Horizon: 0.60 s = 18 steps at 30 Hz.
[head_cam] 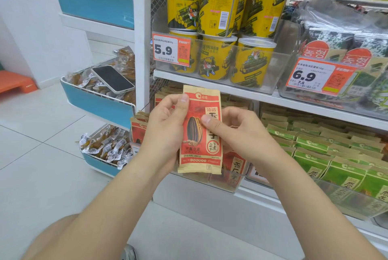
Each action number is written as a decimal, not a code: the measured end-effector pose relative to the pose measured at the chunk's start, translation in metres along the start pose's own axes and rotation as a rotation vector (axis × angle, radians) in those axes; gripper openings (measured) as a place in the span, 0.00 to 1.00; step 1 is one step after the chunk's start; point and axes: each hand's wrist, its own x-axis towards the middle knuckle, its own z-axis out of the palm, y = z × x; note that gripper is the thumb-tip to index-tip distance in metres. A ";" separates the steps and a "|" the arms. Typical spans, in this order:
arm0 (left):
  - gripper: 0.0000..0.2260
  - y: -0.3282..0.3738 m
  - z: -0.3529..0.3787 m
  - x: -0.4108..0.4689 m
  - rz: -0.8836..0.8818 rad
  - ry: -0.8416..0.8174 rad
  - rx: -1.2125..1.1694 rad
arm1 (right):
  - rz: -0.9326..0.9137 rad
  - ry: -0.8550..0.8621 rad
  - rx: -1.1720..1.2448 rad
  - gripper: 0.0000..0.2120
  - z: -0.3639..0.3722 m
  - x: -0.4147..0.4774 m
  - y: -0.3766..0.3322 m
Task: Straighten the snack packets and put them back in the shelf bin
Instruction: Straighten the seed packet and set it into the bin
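Both hands hold one red snack packet [200, 133] upright, in front of the clear shelf bin [231, 184] on the lower shelf. The left hand [165, 129] grips the packet's left edge, thumb pressed on the front near the top corner, the other fingers curled behind. The right hand [237, 131] pinches the packet at mid-height from the right side, thumb tip on the printed sunflower seed, fingers behind the packet. The packet faces the camera, its top seam above the left thumb and its bottom seam level with the bin's upper rim.

Behind and below the held packet, the bin contains more red packets [235, 167] of the same print, standing on edge; several lean unevenly at the bin's left end [139, 127]. To the right of the bin, a neighbouring clear bin holds green packets [327, 154] in rows.

On the shelf above the bin stand yellow canisters [218, 7] stacked in two tiers, with a price tag [171, 49] reading 5.9 at their left. Right of the canisters are dark seaweed packs [344, 39] with a tag [319, 77] reading 6.9.

Left of the bin, a blue-fronted side rack [98, 104] carries small wrapped snacks; a phone [112, 79] lies face up on its middle tier. The floor [42, 133] is pale tile.
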 end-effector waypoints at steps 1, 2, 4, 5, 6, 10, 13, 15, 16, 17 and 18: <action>0.10 0.002 -0.001 0.001 0.013 0.005 0.000 | 0.011 -0.079 0.006 0.15 -0.001 -0.002 -0.001; 0.10 0.004 -0.003 0.003 0.028 0.008 0.015 | 0.018 -0.149 0.034 0.13 0.000 -0.003 -0.001; 0.11 0.008 -0.007 0.006 0.061 0.009 0.119 | 0.012 -0.180 0.068 0.12 0.004 -0.003 -0.002; 0.13 0.010 -0.011 0.009 0.076 0.015 0.204 | -0.011 -0.133 0.063 0.12 0.008 -0.001 -0.003; 0.15 0.011 -0.016 0.014 0.093 0.031 0.293 | -0.049 -0.058 0.053 0.12 0.011 0.003 -0.002; 0.13 0.009 -0.049 0.047 0.177 0.253 0.666 | -0.229 0.256 0.030 0.13 0.022 0.018 -0.002; 0.13 0.007 -0.078 0.065 0.213 0.294 1.066 | -0.342 0.351 -0.066 0.13 0.032 0.028 -0.001; 0.14 0.000 -0.093 0.076 0.213 0.236 1.224 | -0.373 0.363 -0.111 0.14 0.043 0.042 0.003; 0.15 -0.002 -0.097 0.080 0.201 0.190 1.279 | -0.372 0.368 -0.143 0.18 0.049 0.050 0.005; 0.17 -0.005 -0.099 0.082 0.181 0.142 1.330 | -0.365 0.374 -0.167 0.23 0.055 0.057 0.007; 0.19 -0.007 -0.101 0.085 0.158 0.103 1.373 | -0.355 0.385 -0.188 0.27 0.061 0.066 0.009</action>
